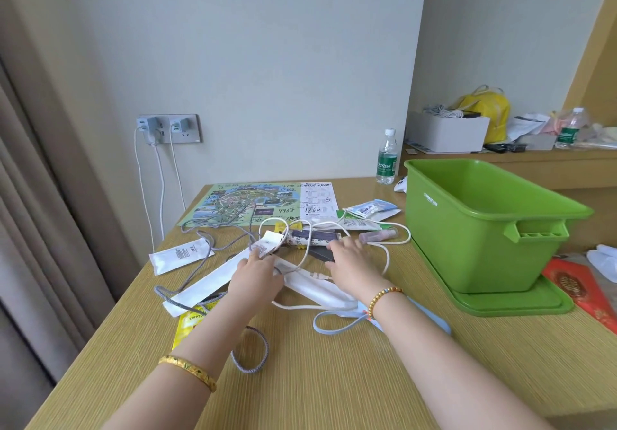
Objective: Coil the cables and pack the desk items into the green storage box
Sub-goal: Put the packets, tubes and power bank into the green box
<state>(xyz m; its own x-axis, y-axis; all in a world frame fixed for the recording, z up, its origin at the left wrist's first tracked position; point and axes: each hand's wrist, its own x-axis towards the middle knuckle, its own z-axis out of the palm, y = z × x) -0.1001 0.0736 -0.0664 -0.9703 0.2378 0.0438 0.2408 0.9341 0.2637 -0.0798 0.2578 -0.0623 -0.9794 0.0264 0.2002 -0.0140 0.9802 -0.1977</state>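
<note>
A green storage box (pixel 467 229) stands upright and empty on its flat green lid (pixel 521 303) at the right of the desk. Left of it, a white cable (pixel 387 256) loops loosely over the scattered items, and a grey braided cable (pixel 200 256) trails uncoiled toward the near edge. White flat packets (pixel 180 254) lie at the left, a printed map (pixel 253 202) farther back.
</note>
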